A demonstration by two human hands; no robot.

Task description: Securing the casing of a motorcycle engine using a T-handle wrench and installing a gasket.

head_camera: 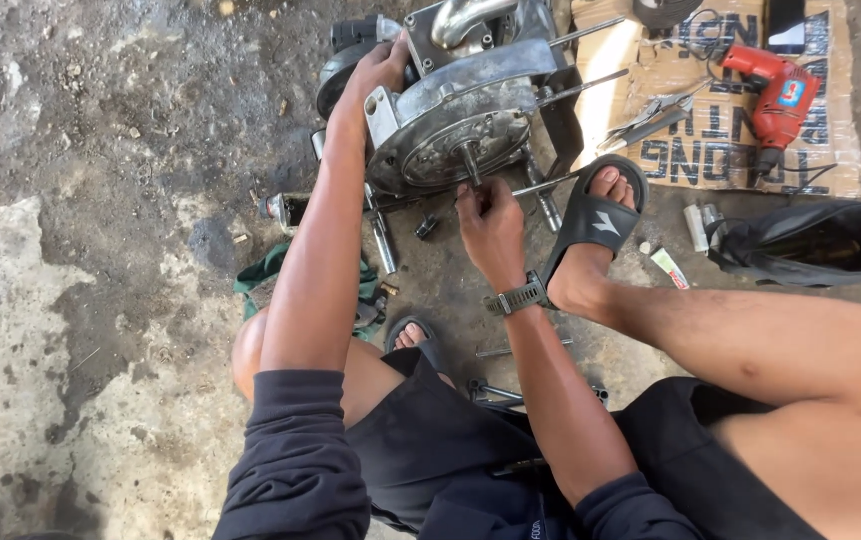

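- The left hand (382,68) grips the upper edge of the engine case (460,110), which sits on the concrete floor (100,250).
- The right hand (488,218) is pinched shut around the base of the shaft (470,165) jutting from the case's round cover.
- A red electric drill (778,95) lies on cardboard (710,150), well apart.

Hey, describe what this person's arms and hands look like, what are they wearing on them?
Both hands are bare, with no gloves. The left hand and right hand come out of dark navy long sleeves pushed up above the elbows, leaving the forearms uncovered. The right wrist carries a grey wristwatch with a ridged strap. No rings or other markings are visible.
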